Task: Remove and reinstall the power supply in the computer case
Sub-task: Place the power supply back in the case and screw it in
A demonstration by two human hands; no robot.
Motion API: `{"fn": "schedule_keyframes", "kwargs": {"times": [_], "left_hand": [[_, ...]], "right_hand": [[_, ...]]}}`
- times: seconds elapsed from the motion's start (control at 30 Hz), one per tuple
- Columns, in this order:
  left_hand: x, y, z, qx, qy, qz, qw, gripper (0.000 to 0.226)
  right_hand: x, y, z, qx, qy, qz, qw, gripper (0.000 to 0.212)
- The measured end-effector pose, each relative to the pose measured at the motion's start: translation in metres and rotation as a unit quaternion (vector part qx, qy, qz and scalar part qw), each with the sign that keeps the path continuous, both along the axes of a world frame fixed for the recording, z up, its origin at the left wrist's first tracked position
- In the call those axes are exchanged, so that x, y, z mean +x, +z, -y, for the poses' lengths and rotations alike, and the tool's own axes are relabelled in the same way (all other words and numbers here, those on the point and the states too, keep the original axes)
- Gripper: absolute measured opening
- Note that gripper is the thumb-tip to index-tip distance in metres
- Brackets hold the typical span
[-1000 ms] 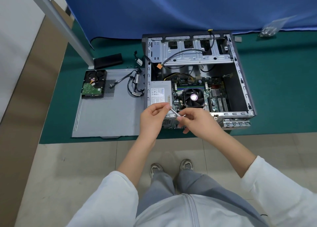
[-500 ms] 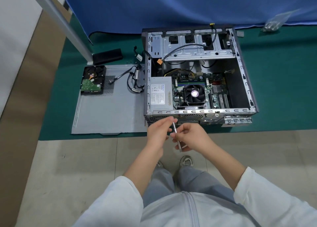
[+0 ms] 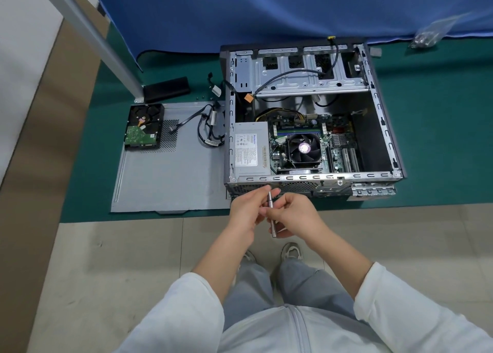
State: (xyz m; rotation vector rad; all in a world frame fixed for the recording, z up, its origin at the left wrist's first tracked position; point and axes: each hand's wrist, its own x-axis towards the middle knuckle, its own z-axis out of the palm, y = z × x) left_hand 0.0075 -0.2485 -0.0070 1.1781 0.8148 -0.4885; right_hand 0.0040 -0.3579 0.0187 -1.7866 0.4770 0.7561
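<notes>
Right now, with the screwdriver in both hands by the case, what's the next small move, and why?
Probably bring the screwdriver forward to the case's near wall, on the power supply side. The supply sits in the near-left corner, and both the left hand and right hand hold the tool just short of that wall. Its tip is hidden by fingers.

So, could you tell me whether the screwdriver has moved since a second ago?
Yes. The screwdriver, held in both hands, has come toward the person: earlier it lay over the power supply, now it sits in front of the case's near edge.
</notes>
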Motion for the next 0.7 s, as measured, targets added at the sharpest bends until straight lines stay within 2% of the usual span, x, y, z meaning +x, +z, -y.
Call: {"fn": "schedule_keyframes", "kwargs": {"times": [0.4,0.5,0.63,0.7], "left_hand": [[0.002,-0.004,-0.005,-0.019,-0.010,0.009,1.000,0.010],[0.001,-0.005,-0.007,-0.013,-0.025,0.010,1.000,0.011],[-0.002,-0.005,-0.009,0.021,-0.076,0.027,0.997,0.014],[-0.004,-0.004,-0.010,0.032,-0.090,0.039,0.995,0.013]], "right_hand": [[0.001,-0.002,-0.004,-0.012,-0.014,0.001,1.000,0.035],[0.001,0.000,-0.005,-0.005,-0.015,-0.009,1.000,0.030],[-0.001,0.003,-0.005,0.043,-0.030,-0.035,0.998,0.014],[-0.002,0.004,-0.006,0.064,-0.032,-0.044,0.996,0.014]]}}
